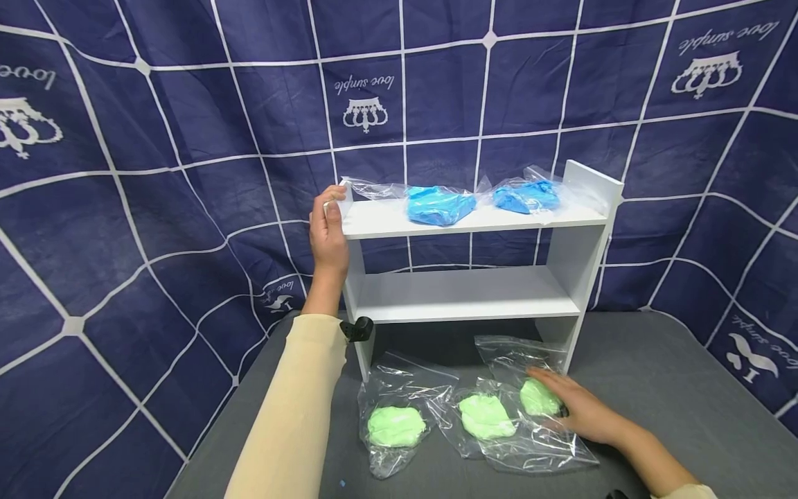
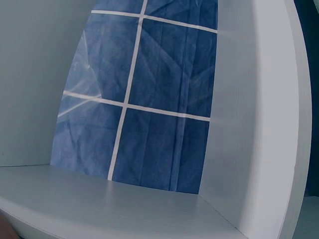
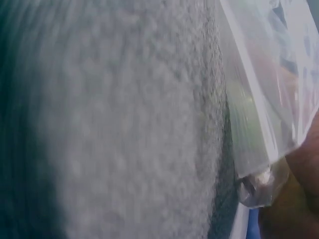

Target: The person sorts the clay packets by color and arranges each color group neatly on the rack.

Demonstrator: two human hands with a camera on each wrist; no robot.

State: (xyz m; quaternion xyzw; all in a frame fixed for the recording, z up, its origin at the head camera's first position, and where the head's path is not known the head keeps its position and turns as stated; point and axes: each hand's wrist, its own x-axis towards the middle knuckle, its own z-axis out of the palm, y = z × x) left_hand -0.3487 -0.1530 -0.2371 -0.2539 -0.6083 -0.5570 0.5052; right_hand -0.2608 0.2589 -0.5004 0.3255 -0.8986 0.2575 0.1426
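Observation:
My left hand [image 1: 328, 232] grips the upper left end panel of a small white shelf [image 1: 467, 294]; the left wrist view shows the shelf boards [image 2: 239, 119] close up. At the lower right, my right hand [image 1: 589, 409] holds a clear plastic bag with a pale green clay-like lump [image 1: 539, 397], its fingers over the top and the thumb at the near side. Crinkled plastic [image 3: 264, 99] lies against that hand in the right wrist view. Two more bagged green lumps rest to its left, a middle one [image 1: 486, 416] and a left one [image 1: 395, 426].
Two clear bags with blue lumps, one left [image 1: 439, 206] and one right [image 1: 526, 197], lie on the shelf's top board. The lower board [image 1: 467, 292] is bare white. A dark grey surface [image 1: 648, 374] carries the shelf, and a navy checked cloth [image 1: 249, 125] hangs behind.

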